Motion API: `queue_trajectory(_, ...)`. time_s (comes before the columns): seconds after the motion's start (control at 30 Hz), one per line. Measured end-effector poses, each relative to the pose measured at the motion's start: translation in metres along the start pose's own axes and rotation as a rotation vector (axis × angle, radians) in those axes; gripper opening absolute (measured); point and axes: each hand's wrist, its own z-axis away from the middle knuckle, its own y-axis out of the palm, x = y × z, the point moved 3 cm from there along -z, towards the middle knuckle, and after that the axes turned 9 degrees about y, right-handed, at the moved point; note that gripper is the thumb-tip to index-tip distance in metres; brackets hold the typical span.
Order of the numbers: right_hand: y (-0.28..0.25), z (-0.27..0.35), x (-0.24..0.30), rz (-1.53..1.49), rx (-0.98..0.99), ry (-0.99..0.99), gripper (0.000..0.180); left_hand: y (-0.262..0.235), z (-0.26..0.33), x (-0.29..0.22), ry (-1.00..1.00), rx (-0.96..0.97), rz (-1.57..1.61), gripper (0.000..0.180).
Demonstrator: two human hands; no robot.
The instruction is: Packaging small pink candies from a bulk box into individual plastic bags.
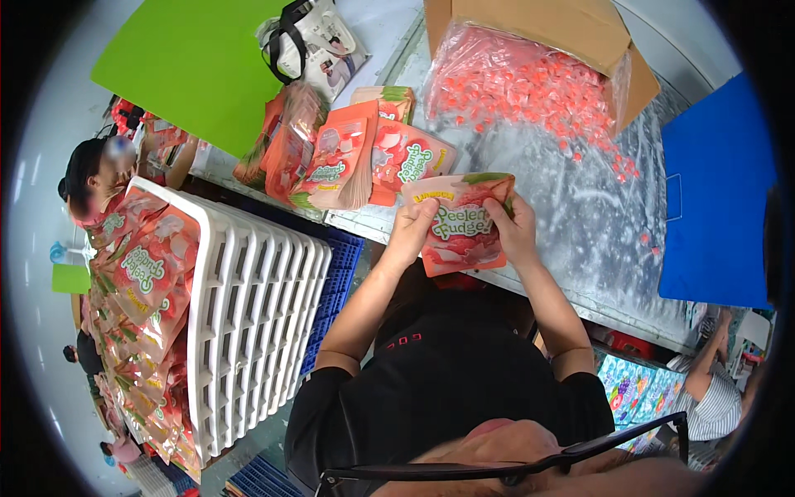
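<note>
Between my two hands is a pink and red candy pouch (465,248) with a fruit picture, its printed front turned up. My left hand (411,234) pinches its left side, thumb on the front. My right hand (516,228) grips the upper right side, also with the thumb on top. The pouch is above the near edge of the metal table (571,273). Just beyond my left hand lie stacks of flat pouches (339,157) of the same kind. Whether the held pouch has anything inside, I cannot tell.
A lined cardboard box (571,25) spills small red wrapped candies (530,83) onto the table. At the left, a white crate (257,290) is heaped with pouches (145,273). A blue panel (716,199) stands right, a green one (199,66) far left, beside a bag (319,50). Other people work nearby.
</note>
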Motion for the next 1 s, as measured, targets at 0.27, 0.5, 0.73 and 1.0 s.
queue_trajectory(0.27, 0.0, 0.0, -0.015, -0.276, -0.078, -0.029, 0.007, 0.003, 0.002, -0.004, -0.041, -0.009, -0.222, 0.035)
queue_trajectory(0.5, 0.013, -0.009, -0.023, -0.376, 0.049, 0.007, 0.006, 0.007, 0.014, -0.048, 0.122, 0.088, -0.126, 0.052)
queue_trajectory(0.73, 0.034, -0.014, -0.003, -0.432, 0.119, 0.064, 0.01, -0.003, 0.02, -0.056, 0.107, 0.096, -0.263, 0.056)
queue_trajectory(1.0, 0.046, -0.028, -0.003, -0.322, 0.31, 0.076, 0.009, -0.033, 0.03, -0.067, 0.332, -0.204, -0.358, 0.036)
